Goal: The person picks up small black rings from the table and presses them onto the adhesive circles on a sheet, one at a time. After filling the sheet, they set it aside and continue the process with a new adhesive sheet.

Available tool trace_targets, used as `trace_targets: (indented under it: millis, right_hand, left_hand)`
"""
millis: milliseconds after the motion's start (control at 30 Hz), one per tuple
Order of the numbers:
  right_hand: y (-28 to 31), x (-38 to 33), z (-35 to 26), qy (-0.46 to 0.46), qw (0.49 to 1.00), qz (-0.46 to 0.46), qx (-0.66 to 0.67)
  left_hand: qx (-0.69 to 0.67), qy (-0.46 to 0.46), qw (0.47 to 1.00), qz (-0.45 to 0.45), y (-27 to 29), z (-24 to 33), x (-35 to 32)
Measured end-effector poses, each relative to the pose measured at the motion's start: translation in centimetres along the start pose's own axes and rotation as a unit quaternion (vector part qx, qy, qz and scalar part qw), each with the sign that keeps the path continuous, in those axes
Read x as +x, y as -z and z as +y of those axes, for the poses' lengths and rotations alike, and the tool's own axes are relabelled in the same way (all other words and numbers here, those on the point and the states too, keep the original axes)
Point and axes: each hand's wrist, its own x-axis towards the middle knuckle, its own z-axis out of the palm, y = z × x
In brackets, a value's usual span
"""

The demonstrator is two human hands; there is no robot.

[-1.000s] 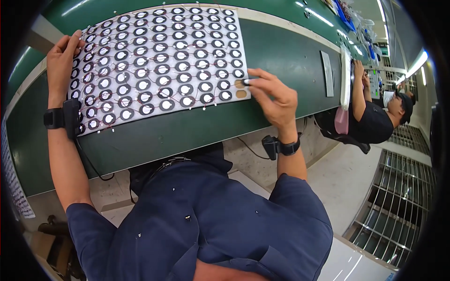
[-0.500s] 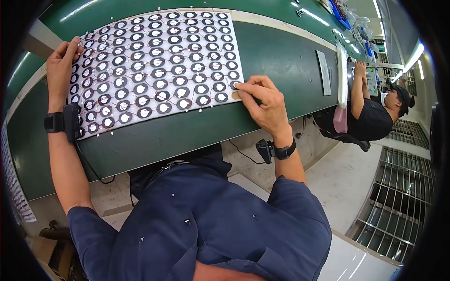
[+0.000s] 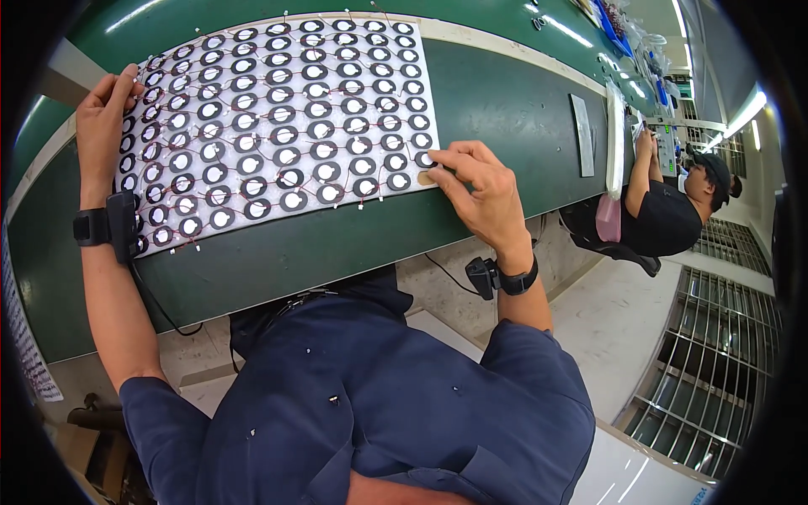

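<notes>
A white foam-like sheet [image 3: 276,212] lies on the green bench, covered with rows of small black oval discs [image 3: 284,135]. They have white round centres and thin red and dark wires ending in tiny white connectors. My left hand [image 3: 108,114] pinches the sheet's left edge, thumb and fingers together. At the near right corner, the thumb and forefinger of my right hand [image 3: 481,192] close at the outer side of an oval disc [image 3: 426,159]. Just below that disc, a bare brown patch [image 3: 425,178] shows. My fingertips partly cover the disc's edge.
A flat grey strip [image 3: 582,135] rests on the green bench [image 3: 505,101] to the right, near a long white bar [image 3: 615,139]. Beyond it a co-worker [image 3: 673,202] sits with both hands by a device. Blue bins [image 3: 614,29] stand at the far right.
The sheet and both my hands keep nearly the same places; the view has shifted slightly. The co-worker's hands have come lower toward the device.
</notes>
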Motion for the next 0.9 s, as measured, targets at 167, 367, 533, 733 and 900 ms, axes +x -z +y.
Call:
trace_targets:
  millis: [167,367,533,733,900]
  right_hand:
    - [0.5,1.1,0.8,0.106,0.994,-0.005,-0.038]
    - [0.5,1.3,1.7,0.176,0.984,0.000,-0.028]
    - [0.3,1.2,2.0,0.209,0.975,-0.009,-0.069]
    - [-0.4,0.4,1.9,0.191,0.979,0.017,-0.070]
    - [-0.6,0.2,1.4,0.182,0.979,0.042,-0.087]
  left_hand:
    - [0.000,-0.002,1.000,0.000,0.2,-0.1,0.1]
    - [-0.007,-0.002,1.000,-0.002,0.1,-0.4,0.3]
    - [-0.002,-0.003,1.000,-0.002,0.3,-0.4,0.2]
    - [0.005,-0.009,1.000,-0.006,0.4,-0.7,0.2]
    - [-0.025,-0.012,1.000,-0.001,-0.2,-0.4,0.7]
